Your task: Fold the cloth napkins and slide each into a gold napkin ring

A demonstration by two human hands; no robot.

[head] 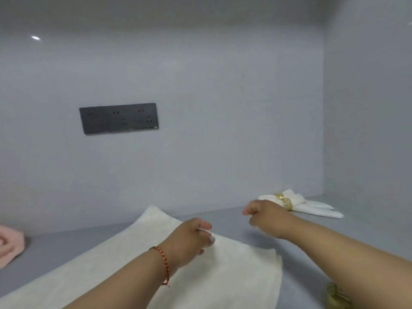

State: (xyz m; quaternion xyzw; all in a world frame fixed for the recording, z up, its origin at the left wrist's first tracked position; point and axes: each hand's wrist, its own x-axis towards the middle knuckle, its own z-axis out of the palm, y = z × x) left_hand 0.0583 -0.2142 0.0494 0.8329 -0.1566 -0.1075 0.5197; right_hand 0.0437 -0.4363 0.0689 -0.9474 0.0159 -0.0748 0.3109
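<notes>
A white cloth napkin [124, 264] lies spread flat on the grey counter [312, 237], running from the lower left up toward the wall. My left hand [189, 239], with a braided bracelet on its wrist, sits at the napkin's far right edge and pinches a bit of white cloth between thumb and fingers. My right hand [265, 217] hovers just right of it over bare counter, fingers curled, holding nothing I can see. A loose gold napkin ring [336, 295] lies at the lower right, partly hidden by my right forearm.
A folded white napkin in a gold ring [287, 201] rests at the back right near the corner. A pink cloth [10, 244] lies at the left edge. A dark socket panel [119, 118] is set in the back wall.
</notes>
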